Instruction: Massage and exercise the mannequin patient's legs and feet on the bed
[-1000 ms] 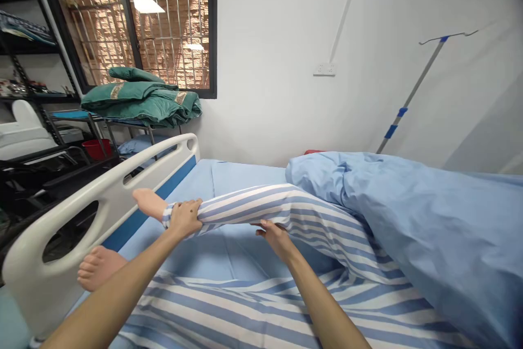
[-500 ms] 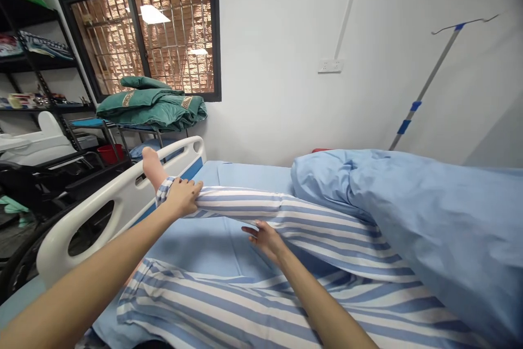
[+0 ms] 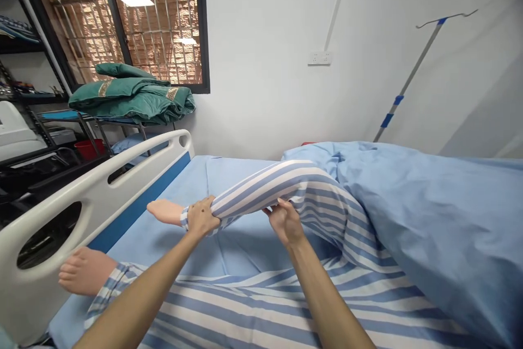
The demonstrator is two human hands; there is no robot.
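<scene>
Head view: the left hand [image 3: 200, 217] is clamped over the cuff of a raised leg [image 3: 281, 185] in blue-and-white striped trousers, with the fingers wrapped around the cloth at the ankle. The right hand [image 3: 285, 222] is under the calf, its fingers [image 3: 281, 208] against the stripes, and the leg partly hides it, so I can't tell whether it grips the cloth or only supports the leg. The two hands are apart, with a stretch of trouser leg between them. The raised leg is tilted above a blue bed sheet [image 3: 163, 245], and its bare foot [image 3: 164, 212] sticks out past the left hand. A second bare foot [image 3: 84, 271] lies just inside the white bed rail [image 3: 98, 185], and its striped leg [image 3: 245, 305] runs flat across the bottom of the view, cut off by the frame and partly hidden by the arms. A rumpled blue quilt [image 3: 425, 213] covers the upper end of the raised leg and hides whatever lies beyond. A small red object [image 3: 306, 144] peeks out behind it, too hidden to name. Folded green bedding [image 3: 131, 96] sits on a metal rack, with a gold patterned band but no readable writing.
</scene>
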